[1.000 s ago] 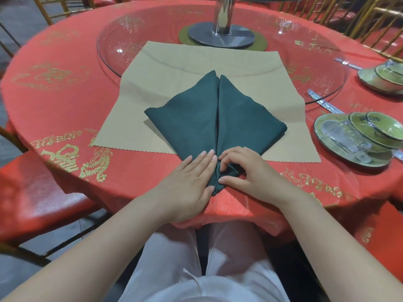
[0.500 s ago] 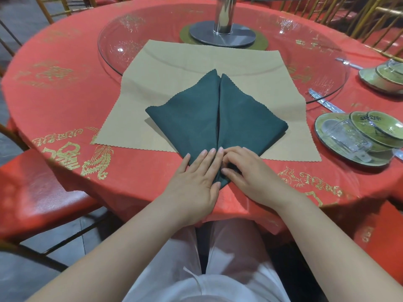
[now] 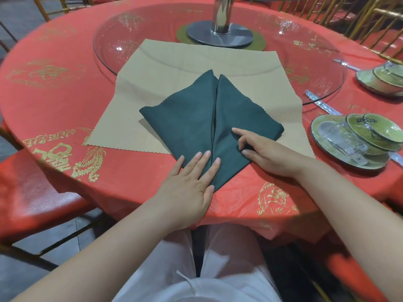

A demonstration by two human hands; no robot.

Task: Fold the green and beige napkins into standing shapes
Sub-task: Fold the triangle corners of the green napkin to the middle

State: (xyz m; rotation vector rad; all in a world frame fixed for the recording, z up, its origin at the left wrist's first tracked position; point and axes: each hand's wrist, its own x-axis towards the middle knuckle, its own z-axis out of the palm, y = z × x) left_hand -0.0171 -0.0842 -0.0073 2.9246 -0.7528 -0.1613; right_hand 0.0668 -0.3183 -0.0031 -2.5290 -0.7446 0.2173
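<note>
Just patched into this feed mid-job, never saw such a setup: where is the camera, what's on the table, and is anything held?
No machine here: a person works with bare hands, and the one camera sits on their head, looking forward and down. The round table's red cloth carries a glass turntable, with green dishes at the right. A beige napkin lies spread flat; on it lies a green napkin folded to a kite shape, its tip toward the person. The left hand presses flat on that tip. The right hand rests on the right flap, forefinger straight, other fingers curled; whether they pinch the cloth is unclear.
</note>
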